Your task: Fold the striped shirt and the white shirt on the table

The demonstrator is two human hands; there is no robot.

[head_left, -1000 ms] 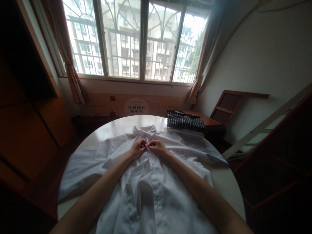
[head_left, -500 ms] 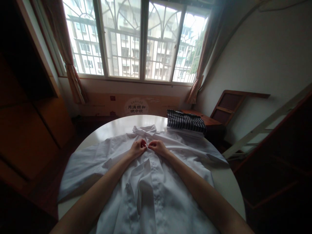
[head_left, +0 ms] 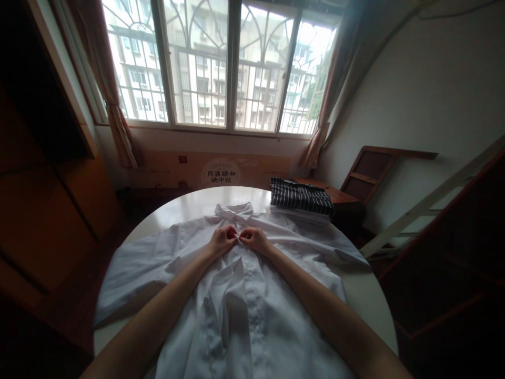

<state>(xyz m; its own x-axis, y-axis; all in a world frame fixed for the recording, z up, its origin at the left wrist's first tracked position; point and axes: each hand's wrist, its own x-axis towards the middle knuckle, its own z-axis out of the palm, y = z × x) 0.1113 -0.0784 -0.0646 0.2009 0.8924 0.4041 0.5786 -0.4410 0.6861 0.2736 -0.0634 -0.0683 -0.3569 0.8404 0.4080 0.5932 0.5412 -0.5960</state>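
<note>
A white long-sleeved shirt (head_left: 276,305) lies front up on the round white table (head_left: 185,202), its collar at the far side and its sleeves spread to both sides. Just below the collar, my left hand (head_left: 223,240) pinches the edge of the front placket. My right hand (head_left: 255,239) pinches the placket close beside it, the fingertips of both hands almost touching. Whatever small part lies between the fingertips is too small to make out. Lower down, the shirt front hangs apart in loose folds.
At the table's back right rests a folded black-and-white striped garment (head_left: 302,196) on top of folded white cloth (head_left: 303,213). Beyond the table stand a brown wooden piece of furniture (head_left: 327,192) and a barred window (head_left: 205,79) with tied curtains. A pale ladder-like frame (head_left: 410,210) leans at the right.
Both hands stay at the same spot on the placket. Only the fingers have shifted slightly, the left ones curling a little more.
</note>
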